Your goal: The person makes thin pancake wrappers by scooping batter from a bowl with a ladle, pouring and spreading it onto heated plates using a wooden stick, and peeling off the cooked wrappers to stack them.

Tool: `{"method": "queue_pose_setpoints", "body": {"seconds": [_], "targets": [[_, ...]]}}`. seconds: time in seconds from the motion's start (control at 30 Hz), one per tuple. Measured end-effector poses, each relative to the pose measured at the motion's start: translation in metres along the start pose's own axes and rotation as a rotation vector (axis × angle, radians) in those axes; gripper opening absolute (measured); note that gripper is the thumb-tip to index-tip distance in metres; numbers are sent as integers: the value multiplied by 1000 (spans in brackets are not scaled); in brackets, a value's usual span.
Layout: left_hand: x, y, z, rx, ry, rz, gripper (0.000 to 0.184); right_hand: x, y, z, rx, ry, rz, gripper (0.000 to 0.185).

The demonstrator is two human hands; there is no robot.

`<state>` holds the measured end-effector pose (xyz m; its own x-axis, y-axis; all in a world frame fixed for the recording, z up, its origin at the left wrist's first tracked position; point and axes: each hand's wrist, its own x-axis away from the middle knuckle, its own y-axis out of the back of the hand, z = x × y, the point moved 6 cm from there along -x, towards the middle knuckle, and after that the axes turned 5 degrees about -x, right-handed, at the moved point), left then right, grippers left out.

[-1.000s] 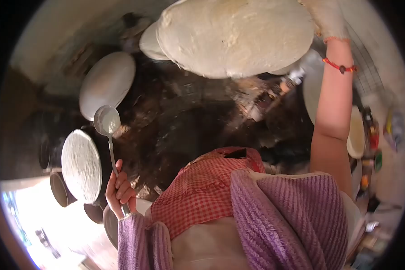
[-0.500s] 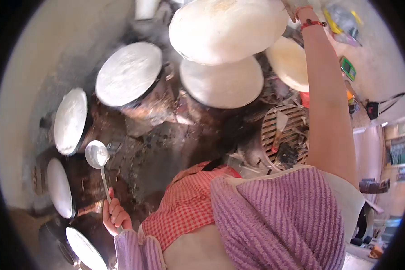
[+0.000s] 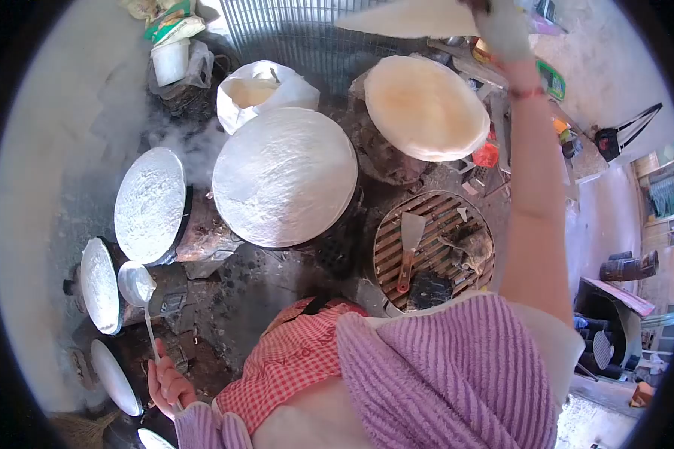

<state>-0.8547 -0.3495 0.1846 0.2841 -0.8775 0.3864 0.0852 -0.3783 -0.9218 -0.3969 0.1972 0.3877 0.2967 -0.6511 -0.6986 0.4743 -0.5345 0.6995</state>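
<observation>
My left hand [image 3: 171, 384] is closed around the thin handle of a metal ladle [image 3: 136, 283], whose bowl has white batter in it and hangs near the edge of a small griddle [image 3: 99, 286]. At the top right, my right hand [image 3: 504, 34], blurred by motion, grips the edge of a thin, pale round flatbread [image 3: 412, 19]. That flatbread appears nearly edge-on, partly cut off by the frame, above a stack of round flatbreads [image 3: 427, 108]. A large round griddle [image 3: 284, 179] with a white, wet-looking surface sits in the middle.
More round griddles [image 3: 151, 206] curve down the left side, with steam near them. A white bag [image 3: 240, 112] of flour-like stuff stands behind the large griddle. On a slatted round stand [image 3: 389, 239] lie a scraper [image 3: 410, 251] and a cloth [image 3: 472, 248]. A white bucket [image 3: 171, 62] stands at the back left.
My right hand has carried the flatbread from above the large griddle towards the stack, and it has turned edge-on. The view has shifted; my left hand still holds the ladle.
</observation>
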Motion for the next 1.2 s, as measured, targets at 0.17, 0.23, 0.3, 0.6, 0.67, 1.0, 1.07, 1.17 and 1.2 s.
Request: {"method": "queue_pose_setpoints", "body": {"seconds": [0.17,0.23,0.3,0.6,0.67,1.0,1.07,1.17,1.2], "targets": [[-7,-20,13,-49,25,-34,51,180,-93,-74,-75,-60,87,37],[-9,-26,21,-76,32,-37,51,237,-115,-75,34,-67,110,42],[-1,-36,25,-100,24,-37,51,287,-137,-75,162,-106,160,45],[27,-59,20,-129,-29,19,53,319,-135,-74,163,-184,205,35],[33,-58,18,-122,-51,13,53,320,-129,-84,126,-275,323,36],[95,-7,-52,103,-119,109,56,339,-97,-27,221,-302,224,26],[107,15,-70,213,-98,218,60,344,-107,18,74,-414,355,27],[136,32,-70,335,-296,182,55,347,-144,182,-388,-446,718,40],[154,42,-74,376,-379,180,54,360,-163,243,-578,-407,772,45]]}}
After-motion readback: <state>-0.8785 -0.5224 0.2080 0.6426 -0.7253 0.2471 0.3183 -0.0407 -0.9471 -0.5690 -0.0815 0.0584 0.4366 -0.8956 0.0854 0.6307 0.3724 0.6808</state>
